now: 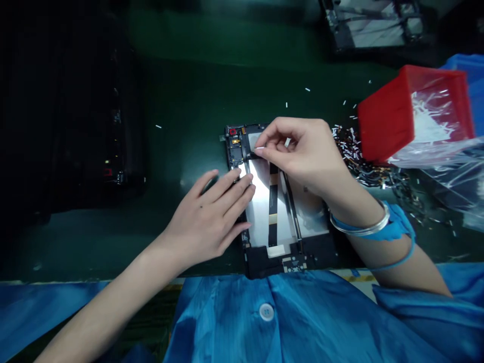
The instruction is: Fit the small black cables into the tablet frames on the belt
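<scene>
An opened tablet lies before me with its inside facing up. Its large silvery area is crossed by a dark flat ribbon cable and a thin black cable. My left hand rests with fingers spread on the tablet's left edge. Over the tablet's upper part, my right hand has thumb and forefinger pinched together. A small pale bit shows at those fingertips, but whether it is a held piece or a fingernail I cannot make out. The right hand hides the tablet's upper right.
At the right, a tilted red bin holds small white strips in clear plastic. Beside it lie a pile of thin cables and a clear bag. Dark devices are stacked at left; another opened device sits at the back.
</scene>
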Demonstrator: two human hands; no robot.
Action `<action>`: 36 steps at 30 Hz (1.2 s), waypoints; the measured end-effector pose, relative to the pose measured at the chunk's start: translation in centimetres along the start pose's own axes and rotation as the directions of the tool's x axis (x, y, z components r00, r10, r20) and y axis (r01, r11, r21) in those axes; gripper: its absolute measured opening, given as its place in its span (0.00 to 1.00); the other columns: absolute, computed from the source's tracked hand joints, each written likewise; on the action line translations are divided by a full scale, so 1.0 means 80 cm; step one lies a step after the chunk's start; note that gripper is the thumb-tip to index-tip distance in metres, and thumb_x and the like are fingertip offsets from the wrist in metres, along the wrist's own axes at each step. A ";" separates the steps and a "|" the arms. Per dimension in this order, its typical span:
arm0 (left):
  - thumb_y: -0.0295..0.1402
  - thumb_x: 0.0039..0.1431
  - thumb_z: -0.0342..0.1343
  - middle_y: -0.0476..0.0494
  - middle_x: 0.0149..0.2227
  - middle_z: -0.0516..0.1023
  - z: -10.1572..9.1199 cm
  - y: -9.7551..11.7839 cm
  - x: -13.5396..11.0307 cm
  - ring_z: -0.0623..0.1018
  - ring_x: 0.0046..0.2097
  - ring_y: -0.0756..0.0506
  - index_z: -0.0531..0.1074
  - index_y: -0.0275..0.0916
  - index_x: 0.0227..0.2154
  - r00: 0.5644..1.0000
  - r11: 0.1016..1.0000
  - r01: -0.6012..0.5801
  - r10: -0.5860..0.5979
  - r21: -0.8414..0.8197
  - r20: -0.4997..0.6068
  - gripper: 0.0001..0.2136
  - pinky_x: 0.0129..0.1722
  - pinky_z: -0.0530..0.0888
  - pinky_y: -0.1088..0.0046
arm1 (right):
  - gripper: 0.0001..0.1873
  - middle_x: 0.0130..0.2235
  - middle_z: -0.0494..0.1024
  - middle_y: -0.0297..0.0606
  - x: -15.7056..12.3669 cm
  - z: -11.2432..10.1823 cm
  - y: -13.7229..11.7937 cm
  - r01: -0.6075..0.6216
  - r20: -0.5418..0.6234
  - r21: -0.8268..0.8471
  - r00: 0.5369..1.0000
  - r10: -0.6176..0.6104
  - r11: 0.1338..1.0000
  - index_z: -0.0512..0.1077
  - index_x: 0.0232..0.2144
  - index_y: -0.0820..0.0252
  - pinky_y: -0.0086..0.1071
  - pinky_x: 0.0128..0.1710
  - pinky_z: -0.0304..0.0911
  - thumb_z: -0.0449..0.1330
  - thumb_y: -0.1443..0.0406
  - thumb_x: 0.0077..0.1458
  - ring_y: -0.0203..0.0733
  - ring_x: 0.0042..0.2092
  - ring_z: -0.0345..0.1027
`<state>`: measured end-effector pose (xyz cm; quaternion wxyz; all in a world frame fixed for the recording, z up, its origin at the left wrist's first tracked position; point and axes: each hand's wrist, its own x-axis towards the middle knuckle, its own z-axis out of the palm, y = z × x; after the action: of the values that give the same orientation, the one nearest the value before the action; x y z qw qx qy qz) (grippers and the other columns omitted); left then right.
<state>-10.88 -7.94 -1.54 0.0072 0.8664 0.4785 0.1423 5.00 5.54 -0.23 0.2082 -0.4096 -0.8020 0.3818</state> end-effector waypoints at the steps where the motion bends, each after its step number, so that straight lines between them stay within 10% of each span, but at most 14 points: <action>1: 0.37 0.67 0.46 0.36 0.58 0.70 0.001 -0.002 0.002 0.69 0.59 0.36 0.67 0.28 0.55 1.000 1.000 0.003 -0.003 0.004 -0.003 0.20 0.55 0.67 0.54 | 0.04 0.20 0.67 0.27 -0.001 -0.001 -0.001 0.000 -0.030 -0.003 1.000 -0.001 1.000 0.72 0.25 0.59 0.30 0.25 0.53 0.62 0.71 0.49 0.31 0.23 0.58; 8: 0.35 0.66 0.48 0.37 0.58 0.70 0.005 -0.016 0.012 0.69 0.60 0.35 0.66 0.33 0.56 0.996 0.993 0.079 -0.082 -0.083 -0.031 0.19 0.56 0.67 0.51 | 0.13 0.31 0.79 0.35 -0.033 -0.038 0.001 0.152 -0.214 -0.243 0.955 -0.206 0.958 0.75 0.24 0.59 0.34 0.37 0.63 0.54 0.76 0.51 0.38 0.35 0.70; 14: 0.27 0.62 0.51 0.31 0.58 0.70 -0.005 0.005 -0.028 0.67 0.61 0.37 0.65 0.34 0.55 0.971 0.975 0.136 -0.166 -0.173 -0.171 0.18 0.54 0.69 0.56 | 0.17 0.44 0.79 0.52 -0.102 -0.078 0.016 -0.137 -0.316 -0.794 0.926 -0.209 0.593 0.75 0.46 0.66 0.47 0.39 0.64 0.58 0.62 0.58 0.59 0.47 0.70; 19: 0.29 0.62 0.53 0.31 0.56 0.72 0.009 0.034 -0.056 0.70 0.58 0.36 0.66 0.33 0.55 0.976 0.982 0.185 -0.187 -0.023 -0.113 0.19 0.53 0.69 0.56 | 0.10 0.41 0.80 0.46 -0.125 -0.046 0.017 0.252 -0.108 -0.673 0.897 -0.429 0.695 0.75 0.41 0.61 0.38 0.34 0.67 0.61 0.68 0.55 0.49 0.40 0.72; 27: 0.23 0.61 0.49 0.33 0.53 0.74 0.004 0.032 -0.044 0.74 0.54 0.36 0.70 0.36 0.51 0.980 0.973 0.198 -0.193 0.118 -0.050 0.16 0.49 0.70 0.56 | 0.10 0.34 0.81 0.41 -0.161 -0.047 0.027 0.076 -0.212 -0.654 0.936 -0.279 0.753 0.76 0.40 0.61 0.35 0.33 0.65 0.57 0.65 0.59 0.44 0.36 0.73; 30: 0.28 0.64 0.49 0.33 0.58 0.69 0.008 0.060 -0.053 0.70 0.58 0.37 0.63 0.39 0.58 0.903 0.909 0.409 -0.416 -0.085 -0.107 0.20 0.53 0.69 0.55 | 0.18 0.26 0.78 0.37 -0.182 -0.043 0.036 -0.162 -0.298 -0.598 0.954 -0.030 0.785 0.75 0.46 0.62 0.33 0.25 0.59 0.57 0.57 0.59 0.42 0.27 0.70; 36: 0.39 0.63 0.53 0.41 0.65 0.59 0.014 0.121 -0.071 0.64 0.63 0.34 0.53 0.50 0.65 0.681 0.574 0.630 -0.732 -0.524 0.017 0.29 0.56 0.71 0.50 | 0.27 0.27 0.76 0.35 -0.182 -0.023 0.027 -0.284 -0.082 -0.155 0.958 0.274 0.946 0.70 0.54 0.63 0.31 0.26 0.61 0.55 0.53 0.59 0.37 0.25 0.66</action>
<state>-5.44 -17.81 -2.50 0.2319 0.5626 0.7211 0.3312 15.67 -4.68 -1.12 0.1409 -0.5457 -0.7585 0.3272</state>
